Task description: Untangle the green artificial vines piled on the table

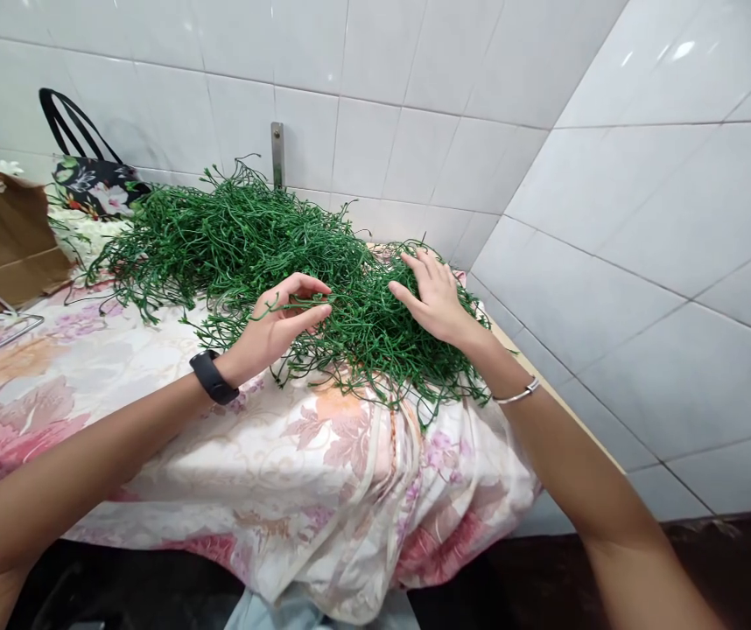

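Observation:
A large tangled heap of green artificial plant stems (237, 232) lies on a flower-patterned cloth, with a second clump of stems (382, 324) at its right. At the left side of this clump, my left hand (287, 317) is curved with thumb and fingers apart. A few thin strands run through that gap, and I see no firm grip on them. My right hand (434, 297) rests spread out, palm down, on top of the right clump. A black band circles my left wrist, and a silver bangle my right.
The floral cloth (218, 446) drapes over the front edge of the table. At the left stand a cardboard box (1, 232), a bent metal rod (17, 328), white flowers (90, 234) and a black floral bag (96, 184). White tiled walls (644, 262) close off the back and right.

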Motion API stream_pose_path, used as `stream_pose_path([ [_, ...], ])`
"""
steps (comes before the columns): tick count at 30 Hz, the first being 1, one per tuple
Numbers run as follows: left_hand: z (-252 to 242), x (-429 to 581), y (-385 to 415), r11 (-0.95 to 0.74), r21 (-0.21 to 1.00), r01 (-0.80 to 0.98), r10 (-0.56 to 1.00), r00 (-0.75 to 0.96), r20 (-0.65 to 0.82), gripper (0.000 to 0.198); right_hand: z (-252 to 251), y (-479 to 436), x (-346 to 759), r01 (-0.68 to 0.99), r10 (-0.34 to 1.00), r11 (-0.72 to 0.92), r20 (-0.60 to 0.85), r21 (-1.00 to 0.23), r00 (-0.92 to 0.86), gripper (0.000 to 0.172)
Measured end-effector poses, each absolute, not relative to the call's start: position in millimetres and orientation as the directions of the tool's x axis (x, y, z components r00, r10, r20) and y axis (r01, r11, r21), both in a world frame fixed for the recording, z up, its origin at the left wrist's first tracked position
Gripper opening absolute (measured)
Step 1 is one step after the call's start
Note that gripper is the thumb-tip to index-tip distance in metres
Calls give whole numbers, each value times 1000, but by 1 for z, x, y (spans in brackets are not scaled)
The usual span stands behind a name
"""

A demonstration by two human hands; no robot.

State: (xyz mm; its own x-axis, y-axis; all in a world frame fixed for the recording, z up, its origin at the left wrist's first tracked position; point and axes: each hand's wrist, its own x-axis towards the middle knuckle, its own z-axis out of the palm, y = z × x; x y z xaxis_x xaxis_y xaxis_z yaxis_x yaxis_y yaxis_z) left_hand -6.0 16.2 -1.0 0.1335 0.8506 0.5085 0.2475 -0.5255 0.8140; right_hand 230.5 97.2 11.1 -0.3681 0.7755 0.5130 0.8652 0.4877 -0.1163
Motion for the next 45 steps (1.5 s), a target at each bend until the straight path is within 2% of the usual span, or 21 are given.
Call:
stream_pose_path([
  [5,-1,-6,15,-534,805,259,845,139,516,23,10,107,241,833,786,550,369,-52,-496,68],
  [22,-1,-6,16,-528,816,235,849,129,512,20,20,166,223,902,894,431,147,-17,-424,77],
  [30,1,-6,14,-535,816,221,845,147,514,20,9,151,225,860,850,492,139,132,-508,73],
  [34,1,-6,14,-535,817,215,845,150,514,21,25,148,223,863,860,505,71,20,-505,73],
  [40,2,-7,16,-533,822,201,846,127,518,21,73,140,227,784,807,561,-37,-265,-590,89],
  [45,1,-8,17,-521,831,194,853,126,506,21,103,141,235,698,753,578,-52,-423,-656,85],
])
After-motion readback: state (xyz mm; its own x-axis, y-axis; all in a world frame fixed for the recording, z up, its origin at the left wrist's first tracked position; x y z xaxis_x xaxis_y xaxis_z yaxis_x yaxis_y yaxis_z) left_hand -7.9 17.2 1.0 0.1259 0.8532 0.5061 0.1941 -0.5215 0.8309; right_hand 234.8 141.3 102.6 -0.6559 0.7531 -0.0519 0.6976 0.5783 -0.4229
